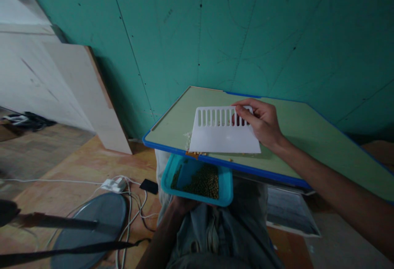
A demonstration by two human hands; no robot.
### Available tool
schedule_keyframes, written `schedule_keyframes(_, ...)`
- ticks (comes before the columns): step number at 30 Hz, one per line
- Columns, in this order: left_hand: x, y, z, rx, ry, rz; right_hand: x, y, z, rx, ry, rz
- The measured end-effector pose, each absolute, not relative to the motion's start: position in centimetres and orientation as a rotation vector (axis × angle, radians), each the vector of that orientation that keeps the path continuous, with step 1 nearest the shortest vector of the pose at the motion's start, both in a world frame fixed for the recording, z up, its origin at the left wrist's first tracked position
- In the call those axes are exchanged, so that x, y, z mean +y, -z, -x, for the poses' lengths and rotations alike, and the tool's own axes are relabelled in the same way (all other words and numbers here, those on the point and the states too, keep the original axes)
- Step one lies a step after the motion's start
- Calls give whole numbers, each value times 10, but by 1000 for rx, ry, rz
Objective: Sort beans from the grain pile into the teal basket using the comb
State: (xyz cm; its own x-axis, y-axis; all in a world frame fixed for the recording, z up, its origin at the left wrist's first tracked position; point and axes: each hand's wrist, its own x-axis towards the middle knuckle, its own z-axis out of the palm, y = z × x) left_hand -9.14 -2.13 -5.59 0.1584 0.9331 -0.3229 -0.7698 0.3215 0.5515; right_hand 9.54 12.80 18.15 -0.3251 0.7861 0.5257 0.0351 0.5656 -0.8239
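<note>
My right hand [265, 124] pinches the slotted upper edge of a white plastic scraper [223, 139] between thumb and fingers. The scraper stands tilted over the pale green tabletop [291, 117], its straight lower edge close to the table's front edge. Beside and under it lie small yellowish peas or beans [200, 153] and some white grains [188, 137]. Below that edge, my left hand [182, 204] supports a turquoise plastic tub [197, 197] from underneath; most of its fingers are hidden. Small greenish-brown beans or peas [207, 180] cover part of the tub's bottom.
Behind the table rises a green wall [172, 26]. Pale boards [89, 92] lean at the left. On the floor are a white power strip [113, 185] with cables, a black phone-like object [149, 186] and a round grey stand base [92, 224].
</note>
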Motion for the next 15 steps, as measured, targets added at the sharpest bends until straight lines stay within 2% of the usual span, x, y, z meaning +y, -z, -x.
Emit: schedule_keyframes(15, -21, 49, 89, 728, -1253, -301, 127, -185, -97, -1754, -875, 693)
